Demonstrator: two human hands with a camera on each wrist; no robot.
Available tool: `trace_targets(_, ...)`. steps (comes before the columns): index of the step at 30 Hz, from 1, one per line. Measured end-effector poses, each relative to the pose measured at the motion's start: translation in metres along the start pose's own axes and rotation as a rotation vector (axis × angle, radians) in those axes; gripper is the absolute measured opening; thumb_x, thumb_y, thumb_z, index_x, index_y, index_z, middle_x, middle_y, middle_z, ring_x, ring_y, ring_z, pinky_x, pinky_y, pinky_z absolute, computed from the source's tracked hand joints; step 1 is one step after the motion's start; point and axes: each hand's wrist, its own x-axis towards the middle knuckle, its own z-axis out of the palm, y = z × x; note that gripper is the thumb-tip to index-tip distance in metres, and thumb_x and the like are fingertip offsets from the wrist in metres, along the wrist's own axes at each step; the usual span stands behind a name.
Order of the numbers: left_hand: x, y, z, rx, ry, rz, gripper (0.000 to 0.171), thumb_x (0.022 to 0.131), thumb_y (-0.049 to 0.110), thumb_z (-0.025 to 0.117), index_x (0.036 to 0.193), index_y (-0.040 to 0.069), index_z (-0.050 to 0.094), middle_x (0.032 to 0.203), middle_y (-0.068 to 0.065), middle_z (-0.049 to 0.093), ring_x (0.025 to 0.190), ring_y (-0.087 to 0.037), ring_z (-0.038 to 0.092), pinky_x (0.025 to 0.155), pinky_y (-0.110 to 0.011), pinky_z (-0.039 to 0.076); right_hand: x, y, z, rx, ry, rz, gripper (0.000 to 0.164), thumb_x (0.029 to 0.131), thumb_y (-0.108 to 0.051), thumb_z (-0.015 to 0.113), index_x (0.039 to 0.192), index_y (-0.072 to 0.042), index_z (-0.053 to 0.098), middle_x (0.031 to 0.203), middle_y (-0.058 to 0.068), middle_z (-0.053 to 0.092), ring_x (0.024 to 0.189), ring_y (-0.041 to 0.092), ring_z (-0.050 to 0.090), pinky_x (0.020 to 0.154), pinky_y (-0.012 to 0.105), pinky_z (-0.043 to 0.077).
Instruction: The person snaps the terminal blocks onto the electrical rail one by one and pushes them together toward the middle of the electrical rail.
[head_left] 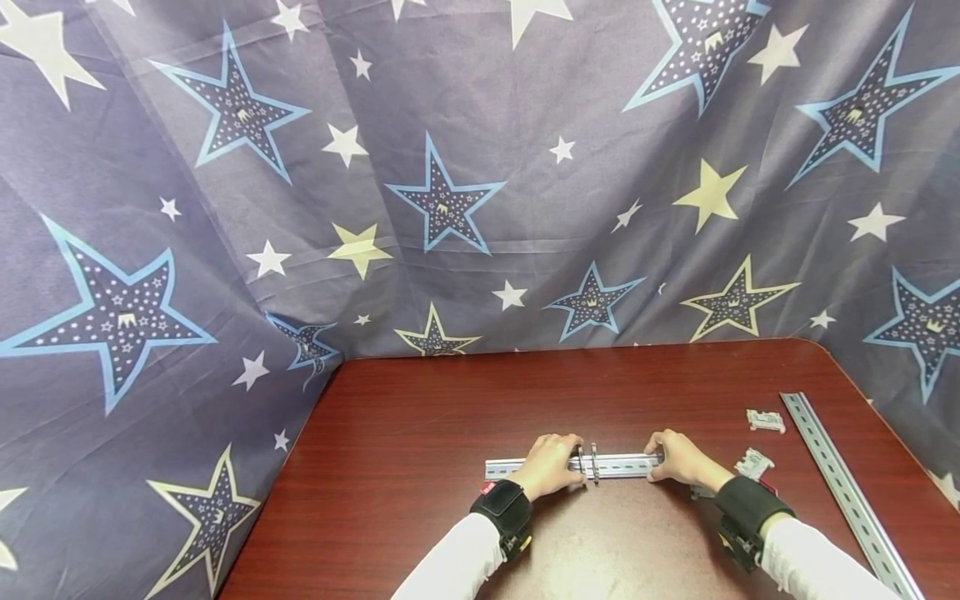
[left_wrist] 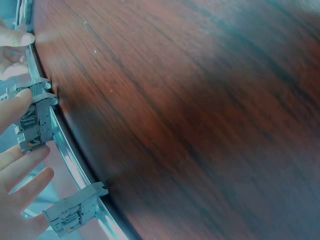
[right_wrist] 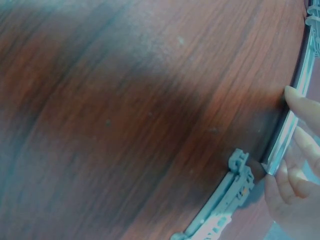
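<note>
A slotted metal DIN rail (head_left: pixel 622 466) lies crosswise on the table, with several grey terminal blocks on it. My left hand (head_left: pixel 550 465) pinches a terminal block (left_wrist: pixel 36 125) between thumb and fingers near the middle of the rail. Just right of those fingers stands another thin block (head_left: pixel 595 463), upright across the rail. Lower in the left wrist view, a separate block (left_wrist: pixel 75 210) sits on the rail by the palm. At the rail's right end, my right hand (head_left: pixel 677 457) grips the rail, thumb on the near edge and fingers on the far side.
A longer slotted rail (head_left: pixel 847 492) lies slanted along the table's right side. Loose pale terminal blocks (head_left: pixel 765 420) lie between it and my right hand; one is partly hidden by the wrist. A small red piece (head_left: pixel 487 487) shows beside the left wrist. Star-patterned cloth hangs behind the table.
</note>
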Motion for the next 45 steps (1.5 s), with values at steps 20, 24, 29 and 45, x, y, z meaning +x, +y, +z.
trace_targets(20, 0.0039, 0.002, 0.0059, -0.038, 0.041, 0.021, 0.046, 0.066, 0.03, 0.073, 0.106, 0.012, 0.058, 0.098, 0.001, 0.064, 0.09, -0.014, 0.058, 0.082, -0.028, 0.039, 0.0001, 0.0006, 0.0005, 0.005, 0.009, -0.002, 0.031, 0.052, -0.005, 0.079, 0.075, 0.0, 0.059, 0.076, 0.007, 0.056, 0.068, 0.016, 0.048, 0.062, 0.033, 0.039)
trace_targets(24, 0.0042, 0.0024, 0.007, -0.044, 0.049, 0.025, 0.046, 0.066, 0.03, 0.073, 0.105, 0.012, 0.059, 0.096, 0.002, 0.064, 0.086, -0.014, 0.058, 0.08, -0.027, 0.04, -0.0002, -0.0009, 0.0002, 0.01, 0.007, -0.002, 0.03, 0.052, -0.004, 0.078, 0.075, 0.0, 0.059, 0.074, 0.007, 0.056, 0.068, 0.017, 0.047, 0.061, 0.033, 0.038)
trace_targets(29, 0.0043, 0.0032, 0.0067, -0.05, 0.047, 0.033, 0.046, 0.067, 0.031, 0.073, 0.106, 0.011, 0.058, 0.097, 0.001, 0.064, 0.088, -0.014, 0.058, 0.081, -0.027, 0.04, -0.0003, -0.0019, -0.0001, 0.012, 0.002, 0.002, 0.03, 0.052, -0.004, 0.078, 0.075, 0.0, 0.059, 0.075, 0.007, 0.057, 0.069, 0.017, 0.048, 0.062, 0.033, 0.039)
trace_targets(45, 0.0029, 0.0037, 0.0013, -0.027, 0.032, 0.043, 0.05, 0.07, 0.034, 0.07, 0.111, 0.011, 0.055, 0.104, -0.002, 0.063, 0.096, -0.014, 0.057, 0.085, -0.028, 0.039, -0.0008, -0.0031, -0.0004, 0.011, 0.001, 0.009, 0.03, 0.052, -0.003, 0.078, 0.075, 0.001, 0.059, 0.075, 0.007, 0.056, 0.068, 0.017, 0.047, 0.061, 0.032, 0.038)
